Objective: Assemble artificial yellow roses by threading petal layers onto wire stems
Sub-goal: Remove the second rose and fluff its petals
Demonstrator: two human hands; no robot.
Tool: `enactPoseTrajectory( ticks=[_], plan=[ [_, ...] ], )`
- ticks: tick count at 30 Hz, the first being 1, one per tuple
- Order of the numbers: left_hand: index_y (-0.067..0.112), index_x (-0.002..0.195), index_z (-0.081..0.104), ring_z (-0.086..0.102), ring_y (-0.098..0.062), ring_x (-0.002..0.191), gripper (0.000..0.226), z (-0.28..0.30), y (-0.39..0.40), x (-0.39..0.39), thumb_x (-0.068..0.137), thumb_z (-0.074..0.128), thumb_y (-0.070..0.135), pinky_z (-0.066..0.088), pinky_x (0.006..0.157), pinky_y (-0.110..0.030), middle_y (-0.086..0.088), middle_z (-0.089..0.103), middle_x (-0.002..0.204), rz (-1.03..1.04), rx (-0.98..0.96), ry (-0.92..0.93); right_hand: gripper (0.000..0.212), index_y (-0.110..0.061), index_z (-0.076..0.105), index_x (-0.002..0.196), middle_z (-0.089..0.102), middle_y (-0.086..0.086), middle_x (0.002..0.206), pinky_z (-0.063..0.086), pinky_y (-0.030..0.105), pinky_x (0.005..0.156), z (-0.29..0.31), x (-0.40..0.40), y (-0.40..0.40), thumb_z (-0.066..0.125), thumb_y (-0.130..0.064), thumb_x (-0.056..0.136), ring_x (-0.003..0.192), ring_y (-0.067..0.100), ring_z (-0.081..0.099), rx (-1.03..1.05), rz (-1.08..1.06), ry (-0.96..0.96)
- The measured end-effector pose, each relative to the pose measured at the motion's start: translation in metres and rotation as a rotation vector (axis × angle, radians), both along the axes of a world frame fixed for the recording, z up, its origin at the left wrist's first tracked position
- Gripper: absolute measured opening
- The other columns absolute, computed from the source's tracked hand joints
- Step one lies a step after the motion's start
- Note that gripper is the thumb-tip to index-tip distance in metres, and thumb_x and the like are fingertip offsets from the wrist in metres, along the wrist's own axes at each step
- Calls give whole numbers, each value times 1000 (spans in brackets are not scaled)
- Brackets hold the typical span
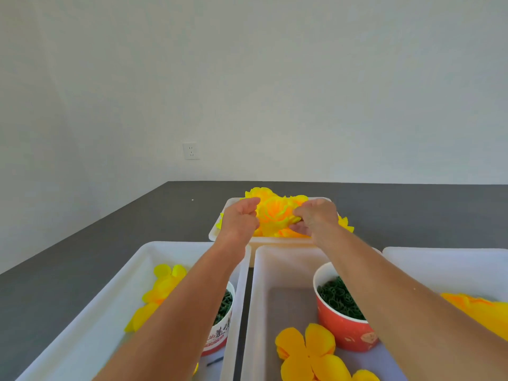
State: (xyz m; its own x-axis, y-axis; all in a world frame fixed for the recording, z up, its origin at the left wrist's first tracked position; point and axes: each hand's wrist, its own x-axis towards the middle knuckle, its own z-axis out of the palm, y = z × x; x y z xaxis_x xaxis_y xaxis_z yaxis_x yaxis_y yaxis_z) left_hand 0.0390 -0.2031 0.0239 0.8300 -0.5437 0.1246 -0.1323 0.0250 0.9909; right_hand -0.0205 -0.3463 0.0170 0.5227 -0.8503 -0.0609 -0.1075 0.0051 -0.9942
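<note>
Both arms are reaching forward over the dark grey desk [110, 229] to the far white tray [220, 235], which is holding a heap of yellow petal layers [261, 193]; between the two hands an opened yellow rose [275, 215] is being held just above that heap; the left hand [242, 215] is gripping its left edge with fingers curled in, and the right hand [316, 215] is pinching its right edge, fingers bent round the petals; no wire stem is showing among the petals.

Nearer the camera three more white trays are sitting side by side; the left tray [82, 312] is carrying loose yellow petals [162, 287] and a paper cup of dark green pieces [222, 320], partly hidden behind the left forearm; the middle tray [264, 298] is holding a red paper cup [346, 328] filled with dark green ring-shaped pieces [338, 298], and a flat petal layer [308, 350] is lying just in front of it; the right tray [439, 259] is showing another yellow pile [483, 312] at the frame edge; a wall socket [191, 150] is sitting on the white wall behind.
</note>
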Motion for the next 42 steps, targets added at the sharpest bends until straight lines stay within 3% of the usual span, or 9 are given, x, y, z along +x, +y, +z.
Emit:
enactPoseTrajectory(
  ticks=[2, 5, 9, 14, 17, 29, 33, 36, 42],
  plan=[
    [6, 127, 54, 52, -18, 109, 51, -3, 2, 6, 84, 42, -19, 47, 92, -31, -13, 55, 126, 9, 37, -22, 8, -9, 56, 77, 60, 3, 60, 55, 25, 62, -6, 8, -1, 64, -8, 79, 67, 21, 68, -180, -48, 202],
    [7, 121, 59, 55, -21, 105, 43, -6, 9, 11, 87, 44, -14, 49, 92, -35, -9, 57, 119, 39, 72, -51, 26, -17, 49, 58, 50, -8, 40, 27, 15, 37, -8, 16, 5, 59, -18, 82, 43, 7, 46, -443, -112, 439],
    [8, 116, 61, 55, -19, 102, 38, -8, 20, 13, 87, 46, -12, 50, 90, -35, -5, 57, 108, 54, 104, -80, 8, -11, 56, 72, 69, 10, 88, 36, 23, 61, -17, 21, 14, 56, -12, 80, 80, 27, 61, -666, -60, 530],
    [8, 116, 61, 55, -17, 96, 38, -8, 38, 7, 86, 49, -11, 49, 86, -31, -3, 59, 107, 54, 121, -100, 17, -11, 64, 100, 66, 11, 102, 38, 30, 71, -17, 14, 24, 57, -18, 86, 99, 32, 61, -728, -93, 498],
    [6, 115, 62, 55, -16, 94, 37, -10, 49, 3, 85, 50, -12, 50, 86, -32, -4, 59, 106, 68, 119, -88, 18, -8, 64, 100, 66, 12, 103, 37, 31, 70, -10, 4, 33, 60, -17, 84, 100, 33, 60, -764, -93, 557],
    [5, 114, 62, 57, -18, 94, 34, -8, 62, -16, 85, 53, -10, 50, 85, -33, -7, 62, 106, 69, 118, -102, 13, -1, 63, 89, 66, 16, 96, 38, 32, 69, 2, -22, 43, 55, -11, 86, 97, 33, 60, -759, -45, 541],
    [4, 110, 63, 58, -20, 94, 32, -1, 72, -26, 84, 53, -11, 50, 85, -36, -10, 63, 105, 67, 101, -78, 28, -13, 45, 57, 51, 3, 61, 39, 31, 65, 7, -40, 52, 56, -12, 83, 78, 29, 57, -703, -16, 523],
    [4, 106, 63, 60, -22, 90, 29, 2, 86, -34, 83, 55, -12, 51, 83, -37, -10, 64, 99, 45, 91, -83, 22, -10, 53, 58, 63, 7, 65, 50, 33, 66, 8, -59, 64, 60, -14, 78, 69, 25, 61, -553, 51, 458],
    [1, 107, 62, 63, -16, 75, 23, -4, 126, -46, 88, 52, -7, 51, 72, -27, -9, 66, 93, 17, 175, -134, 10, -7, 65, 77, 66, 5, 67, 46, 21, 48, 0, -107, 117, 70, -15, 80, 51, 9, 61, -161, 335, 78]
  ],
)
